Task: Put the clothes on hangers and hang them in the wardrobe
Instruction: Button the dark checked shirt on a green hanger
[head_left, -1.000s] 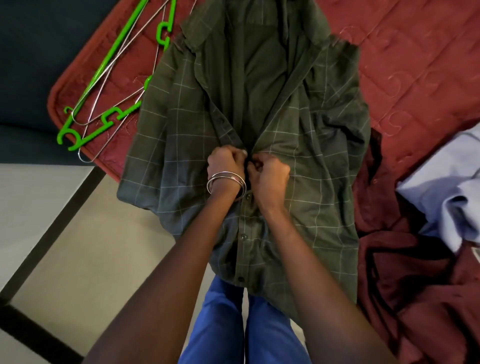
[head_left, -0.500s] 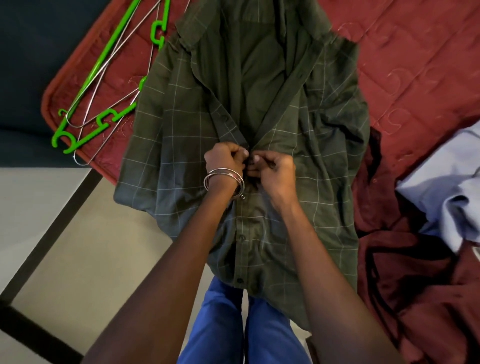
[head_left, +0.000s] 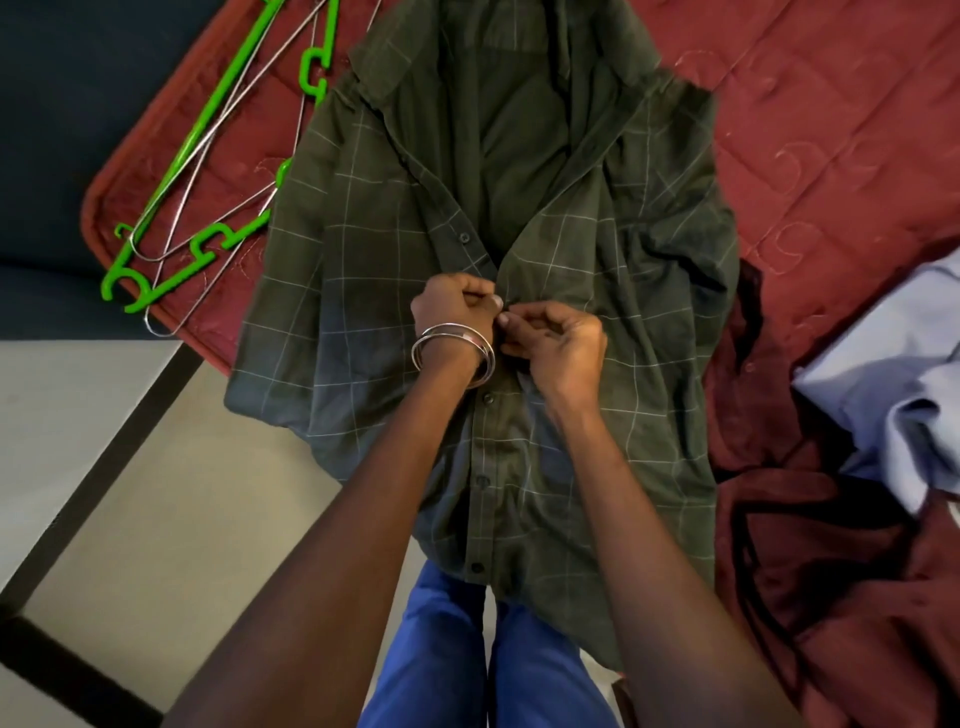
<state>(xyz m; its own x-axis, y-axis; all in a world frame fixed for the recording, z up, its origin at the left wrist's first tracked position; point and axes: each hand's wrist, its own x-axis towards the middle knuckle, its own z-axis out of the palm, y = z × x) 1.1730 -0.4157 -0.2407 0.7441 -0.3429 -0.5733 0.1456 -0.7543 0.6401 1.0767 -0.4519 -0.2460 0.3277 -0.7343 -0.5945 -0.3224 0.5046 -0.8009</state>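
Dark green checked shirt (head_left: 363, 322) with thin pale lines is being laid front-up over the edge of a quilted red bedspread (head_left: 810, 145), its hem hanging down toward blue trousers (head_left: 483, 649). Its button placket is being pinched from both sides at mid-chest: the left hand (head_left: 454, 312), ringed at the wrist by silver metal bangles (head_left: 452, 353), is being curled tightly on the left front edge, while the right hand (head_left: 558, 338) is being curled on the right front edge, fingertips of the two meeting at the seam. Below the grip the buttons are being shown fastened; above it the fronts are lying open. Up and to the left of the grip, bright green plastic hangers (head_left: 208, 150) and thin wire hangers (head_left: 223, 208) are lying on the bedspread. Right of the grip, a maroon garment (head_left: 831, 571) and a pale blue garment (head_left: 893, 374) are lying crumpled.
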